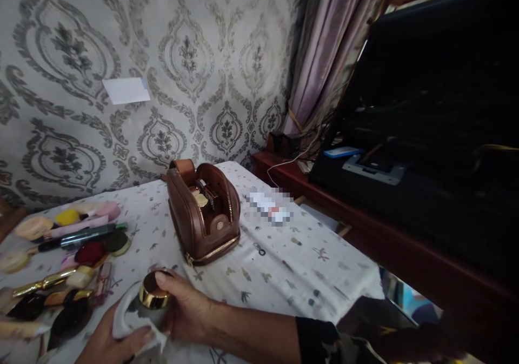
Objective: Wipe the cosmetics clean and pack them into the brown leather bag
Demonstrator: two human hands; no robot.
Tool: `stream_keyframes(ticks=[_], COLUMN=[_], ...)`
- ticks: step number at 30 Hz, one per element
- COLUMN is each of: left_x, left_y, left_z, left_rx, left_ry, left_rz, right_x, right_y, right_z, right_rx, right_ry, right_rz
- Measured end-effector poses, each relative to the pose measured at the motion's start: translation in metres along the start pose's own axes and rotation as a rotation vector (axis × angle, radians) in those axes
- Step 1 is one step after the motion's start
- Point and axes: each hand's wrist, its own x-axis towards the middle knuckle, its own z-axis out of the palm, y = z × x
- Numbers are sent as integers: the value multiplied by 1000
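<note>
In the lower middle, my right hand [186, 304] grips a small cosmetic jar [153, 295] with a dark top and a gold band, its thumb on the lid. My left hand [111, 342] is closed on a white wipe [126, 321], pressed against the jar's left side and lower part. The jar's lower body is partly covered by the wipe and fingers. Behind my hands stands a brown leather makeup bag [182, 220], unzipped, with a few cosmetics [205, 196] inside.
Left of my hands lie several makeup items, including brushes [67, 321], a teal tube [87, 235] and a red round item [90, 253]. A patterned white cloth [292, 266] covers the table. A blurred packet [271, 204] lies right of the bag. A television [430, 99] stands at right.
</note>
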Motion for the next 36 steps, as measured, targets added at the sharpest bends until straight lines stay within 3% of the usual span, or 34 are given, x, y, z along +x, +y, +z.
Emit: stream_keyframes(ticks=[3, 8, 12, 17, 21, 26, 30, 36], left_x=[-2, 0, 6, 8, -1, 0, 4, 5], left_y=[17, 26, 15, -17, -27, 4, 28, 35], left_z=[10, 13, 1, -13, -6, 7, 10, 5], left_rx=[-74, 32, 87, 90, 97, -56, -6, 83], left_ry=[-74, 46, 106, 238, 193, -120, -30, 50], left_rz=[44, 156, 164, -30, -89, -8, 151, 297], right_x=[1, 4, 7, 4, 5, 8, 2, 0], right_y=[2, 2, 2, 2, 2, 2, -1, -3], right_z=[-1, -6, -9, -8, -13, -15, -5, 0], right_rx=[47, 106, 78, 2, 21, 88, 74, 61], right_ry=[22, 88, 13, -86, -48, 8, -9, 23], right_rz=[6, 135, 159, 140, 125, 165, 124, 123])
